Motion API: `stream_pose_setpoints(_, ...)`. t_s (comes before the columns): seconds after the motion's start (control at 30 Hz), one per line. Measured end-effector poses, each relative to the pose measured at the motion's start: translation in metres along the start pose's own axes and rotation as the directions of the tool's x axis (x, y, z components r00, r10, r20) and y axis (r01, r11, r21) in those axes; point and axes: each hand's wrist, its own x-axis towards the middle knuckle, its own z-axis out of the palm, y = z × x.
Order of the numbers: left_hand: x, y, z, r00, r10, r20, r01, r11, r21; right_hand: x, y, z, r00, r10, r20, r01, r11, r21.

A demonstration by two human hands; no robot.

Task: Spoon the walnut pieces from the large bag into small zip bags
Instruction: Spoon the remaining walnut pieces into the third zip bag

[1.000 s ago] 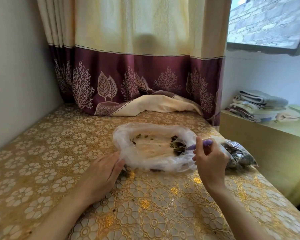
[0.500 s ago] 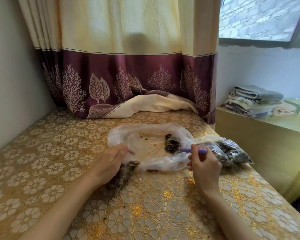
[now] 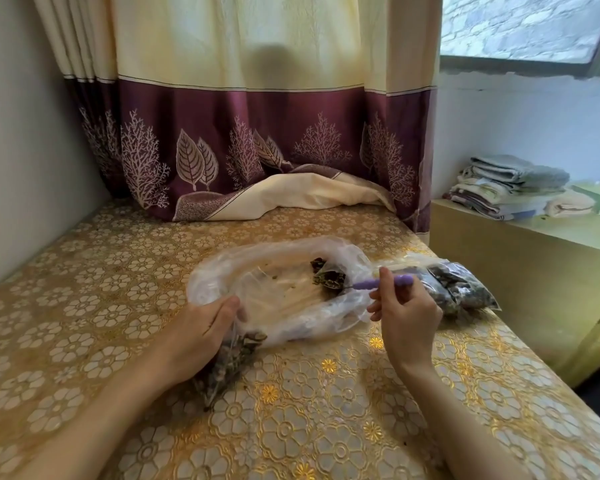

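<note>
The large clear bag [image 3: 222,271] lies open on the table, its rim rolled down, with a small heap of dark walnut pieces [image 3: 328,277] at its right side. My right hand [image 3: 407,315] holds a purple-handled spoon [image 3: 383,283] whose bowl sits at the heap. My left hand [image 3: 205,325] grips a small zip bag [image 3: 227,363] partly filled with walnut pieces, at the large bag's near left edge. More filled small zip bags [image 3: 461,289] lie to the right, behind my right hand.
The table carries a gold floral cloth [image 3: 84,306]. A cream and maroon curtain [image 3: 257,140] hangs at the back, its hem resting on the table. A wall bounds the left. Folded towels [image 3: 510,187] sit on a lower yellow cabinet [image 3: 520,271] at right.
The view has shifted a little. My left hand has taken up the small zip bag and brought it up to the large bag's near edge. My right hand stays with the spoon at the walnut heap.
</note>
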Motion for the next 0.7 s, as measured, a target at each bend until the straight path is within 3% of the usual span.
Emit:
stream_pose_setpoints(0.17, -0.026, 0.009, -0.007, 1.0, -0.015, -0.021, 0.016, 0.997, 0.077, -0.013, -0.007, 0.013, 0.999, -0.038, 0.029, 0.04, 0.996, -0.081)
stream_pose_setpoints(0.33, -0.034, 0.018, -0.001, 0.995, -0.018, -0.102, 0.015, 1.0, -0.026, -0.02, -0.004, 0.017, 0.995, -0.051, 0.082, 0.062, 0.988, -0.139)
stream_pose_setpoints(0.43, -0.039, 0.018, 0.002, 0.992, -0.026, -0.124, 0.018, 0.998, -0.067, -0.02, -0.002, 0.015, 0.995, 0.075, 0.062, -0.073, 0.996, -0.043)
stream_pose_setpoints(0.53, -0.041, 0.022, -0.001, 0.984, -0.084, -0.155, 0.049, 0.975, -0.218, -0.016, 0.001, 0.013, 0.943, 0.33, 0.031, -0.331, 0.934, 0.134)
stream_pose_setpoints(0.6, -0.04, 0.028, -0.009, 0.977, -0.12, -0.173, 0.041, 0.914, -0.403, -0.013, 0.0, 0.012, 0.893, 0.448, 0.041, -0.441, 0.854, 0.276)
stream_pose_setpoints(0.7, -0.041, 0.034, -0.023, 0.966, -0.164, -0.198, 0.016, 0.806, -0.592, -0.013, -0.004, 0.011, 0.869, 0.493, 0.044, -0.476, 0.809, 0.346)
